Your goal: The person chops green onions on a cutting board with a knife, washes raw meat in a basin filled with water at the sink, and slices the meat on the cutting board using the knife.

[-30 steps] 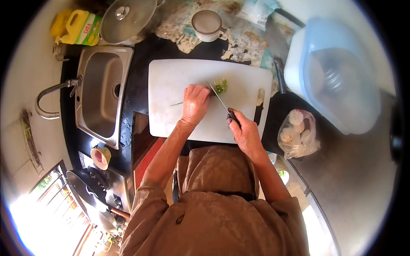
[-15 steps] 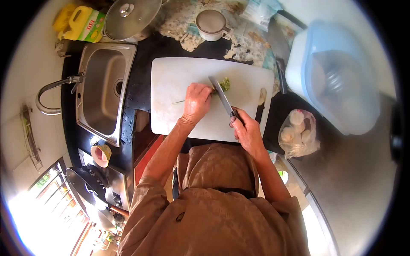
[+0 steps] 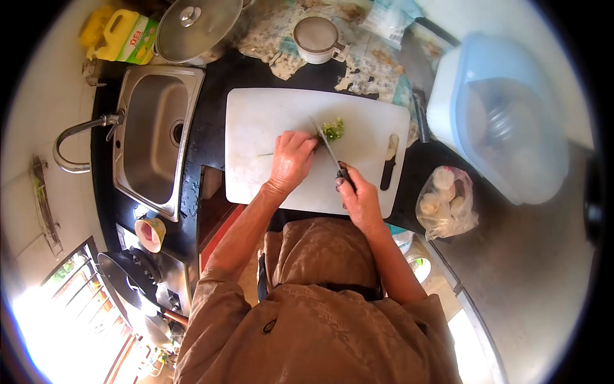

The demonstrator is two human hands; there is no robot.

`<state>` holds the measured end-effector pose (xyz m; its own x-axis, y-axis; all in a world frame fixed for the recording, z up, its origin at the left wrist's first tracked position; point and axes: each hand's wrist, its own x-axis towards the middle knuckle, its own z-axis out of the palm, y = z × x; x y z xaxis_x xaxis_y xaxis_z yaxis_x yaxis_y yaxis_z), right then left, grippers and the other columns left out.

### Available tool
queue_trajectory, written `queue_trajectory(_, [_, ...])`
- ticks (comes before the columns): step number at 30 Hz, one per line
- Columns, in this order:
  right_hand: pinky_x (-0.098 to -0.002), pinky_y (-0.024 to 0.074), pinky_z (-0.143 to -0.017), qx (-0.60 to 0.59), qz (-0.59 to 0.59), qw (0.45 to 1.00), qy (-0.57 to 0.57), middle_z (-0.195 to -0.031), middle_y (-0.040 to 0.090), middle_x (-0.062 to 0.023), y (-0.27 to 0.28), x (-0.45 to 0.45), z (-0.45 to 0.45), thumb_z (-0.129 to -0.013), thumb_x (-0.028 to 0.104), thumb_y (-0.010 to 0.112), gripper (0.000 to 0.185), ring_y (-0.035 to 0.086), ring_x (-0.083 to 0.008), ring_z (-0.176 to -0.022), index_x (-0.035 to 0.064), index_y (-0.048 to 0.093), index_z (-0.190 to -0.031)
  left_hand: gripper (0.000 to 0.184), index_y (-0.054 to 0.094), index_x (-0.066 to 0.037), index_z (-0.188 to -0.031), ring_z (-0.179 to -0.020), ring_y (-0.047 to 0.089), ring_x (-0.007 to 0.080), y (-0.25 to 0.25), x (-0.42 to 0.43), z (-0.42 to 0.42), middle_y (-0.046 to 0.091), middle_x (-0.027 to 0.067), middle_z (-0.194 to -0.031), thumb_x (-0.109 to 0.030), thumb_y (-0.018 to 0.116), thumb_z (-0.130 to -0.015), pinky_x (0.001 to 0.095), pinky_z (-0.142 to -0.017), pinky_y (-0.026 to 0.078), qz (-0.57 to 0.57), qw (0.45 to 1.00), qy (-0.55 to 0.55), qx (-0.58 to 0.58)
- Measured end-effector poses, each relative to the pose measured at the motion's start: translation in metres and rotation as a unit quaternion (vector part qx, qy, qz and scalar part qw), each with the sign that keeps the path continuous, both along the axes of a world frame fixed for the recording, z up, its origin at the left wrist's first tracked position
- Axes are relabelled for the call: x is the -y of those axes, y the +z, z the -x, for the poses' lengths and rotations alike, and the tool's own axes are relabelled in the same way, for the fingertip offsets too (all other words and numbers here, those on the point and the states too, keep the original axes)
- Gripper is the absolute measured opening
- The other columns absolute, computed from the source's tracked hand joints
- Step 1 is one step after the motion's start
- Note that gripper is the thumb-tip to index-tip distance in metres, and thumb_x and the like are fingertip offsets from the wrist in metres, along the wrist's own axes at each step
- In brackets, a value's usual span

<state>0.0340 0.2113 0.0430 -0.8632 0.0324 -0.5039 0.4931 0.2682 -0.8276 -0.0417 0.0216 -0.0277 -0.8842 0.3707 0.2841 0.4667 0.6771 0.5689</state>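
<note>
A kitchen knife [image 3: 329,149] is in my right hand [image 3: 362,197], its black handle wrapped by the fingers. The blade points up and to the left, beside the fingertips of my left hand [image 3: 292,160]. That hand is closed over thin green scallion stalks [image 3: 264,154], mostly hidden beneath it; one thin end sticks out on the left. Chopped scallion [image 3: 334,130] sits in a small pile just right of the blade. All this is on a white cutting board [image 3: 256,112]. Near the board's right edge lies a small black-handled knife [image 3: 388,169].
Left of the board is a steel sink [image 3: 153,109] with a faucet [image 3: 70,166]. A lidded pot [image 3: 198,32] and a lidded cup [image 3: 316,40] stand behind. On the right are a bag of white round items [image 3: 448,205], a blue-lidded tub [image 3: 505,115] and a cleaver [image 3: 420,109].
My right hand and the knife have shifted slightly left, and the blade stands more upright in view. My left hand has moved slightly left and down. The chopped pile looks a little more spread.
</note>
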Motion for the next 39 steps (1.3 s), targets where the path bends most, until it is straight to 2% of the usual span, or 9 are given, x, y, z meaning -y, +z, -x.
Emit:
queue_trajectory(4, [-0.0277,0.0454,-0.051,0.006,0.090,0.994,-0.057,-0.073,0.059,-0.0046,0.006,-0.010,0.000,-0.098,0.016,0.060,0.036,0.050,-0.0086,-0.053,0.0023,0.061,-0.131,0.029,0.065,-0.008,-0.097,-0.101,0.056,0.0317,-0.009,-0.004,0.005,0.063,0.0060,-0.103,0.001,0.071,-0.070,0.0437,-0.087,0.045,0.011,1.000,0.007,-0.007])
queue_trajectory(9, [-0.0284,0.0449,-0.052,0.025,0.051,0.998,-0.029,-0.069,0.056,-0.0035,0.017,-0.011,0.001,-0.099,0.018,0.061,0.034,0.050,-0.0091,-0.053,0.0018,0.061,-0.130,0.028,0.064,-0.009,-0.095,-0.099,0.056,0.0316,-0.014,-0.013,0.010,0.062,0.0059,-0.100,0.001,0.071,-0.070,0.0438,-0.086,0.044,0.004,1.000,0.024,0.002])
queue_trajectory(12, [-0.0320,0.0478,-0.056,0.038,0.044,0.998,-0.004,-0.070,0.060,-0.0089,0.011,-0.013,0.000,-0.098,0.019,0.062,0.034,0.055,-0.0171,-0.055,0.0007,0.061,-0.127,0.028,0.064,-0.009,-0.094,-0.098,0.055,0.0316,-0.012,-0.012,0.006,0.061,0.0057,-0.098,0.001,0.071,-0.069,0.0438,-0.085,0.044,0.007,0.999,0.031,0.008])
queue_trajectory(17, [-0.0393,0.0516,-0.068,-0.057,-0.076,0.995,0.044,-0.083,0.066,-0.0213,0.014,-0.001,0.002,-0.097,0.019,0.062,0.034,0.062,-0.0358,-0.068,-0.0007,0.061,-0.124,0.026,0.065,-0.010,-0.093,-0.096,0.056,0.0313,-0.008,-0.011,0.001,0.062,0.0051,-0.098,0.001,0.070,-0.069,0.0436,-0.084,0.044,0.027,0.999,0.037,0.017])
queue_trajectory(21, [-0.0384,0.0520,-0.068,-0.024,-0.057,0.998,0.020,-0.083,0.066,-0.0188,0.006,0.001,-0.004,-0.097,0.019,0.063,0.035,0.063,-0.0300,-0.068,0.0004,0.060,-0.127,0.022,0.066,-0.011,-0.091,-0.092,0.055,0.0278,-0.009,-0.005,0.003,0.062,0.0025,-0.096,-0.001,0.067,-0.071,0.0420,-0.081,0.044,0.017,0.999,0.019,-0.033])
queue_trajectory(23, [-0.0374,0.0520,-0.068,0.079,0.082,0.992,-0.055,-0.082,0.065,-0.0164,0.000,-0.012,-0.003,-0.097,0.019,0.063,0.037,0.063,-0.0243,-0.068,0.0006,0.060,-0.129,0.023,0.066,-0.011,-0.091,-0.092,0.056,0.0277,-0.009,-0.007,0.006,0.062,0.0025,-0.096,0.000,0.066,-0.071,0.0418,-0.081,0.045,0.012,0.999,0.014,-0.040])
queue_trajectory(26, [-0.0366,0.0518,-0.067,0.054,0.065,0.996,-0.037,-0.079,0.064,-0.0144,0.012,-0.015,-0.005,-0.098,0.019,0.063,0.038,0.062,-0.0196,-0.067,0.0003,0.059,-0.130,0.027,0.067,-0.008,-0.095,-0.096,0.057,0.0309,-0.011,-0.008,0.002,0.063,0.0055,-0.098,0.004,0.068,-0.071,0.0434,-0.083,0.046,0.003,1.000,0.003,-0.012])
queue_trajectory(35, [-0.0386,0.0518,-0.068,-0.040,-0.078,0.995,0.047,-0.084,0.068,-0.0208,0.021,-0.004,-0.001,-0.097,0.019,0.063,0.033,0.064,-0.0382,-0.071,0.0010,0.061,-0.125,0.024,0.066,-0.012,-0.092,-0.093,0.055,0.0299,-0.006,-0.008,0.001,0.061,0.0042,-0.096,-0.002,0.071,-0.071,0.0441,-0.081,0.043,0.042,0.997,0.066,0.016])
queue_trajectory(39, [-0.0375,0.0520,-0.067,-0.092,-0.094,0.990,0.043,-0.082,0.067,-0.0186,0.006,0.000,-0.004,-0.097,0.018,0.063,0.034,0.064,-0.0313,-0.068,0.0005,0.061,-0.126,0.021,0.066,-0.013,-0.090,-0.092,0.055,0.0284,-0.007,-0.003,-0.001,0.060,0.0028,-0.093,-0.005,0.072,-0.072,0.0432,-0.079,0.042,0.057,0.997,0.059,0.000])
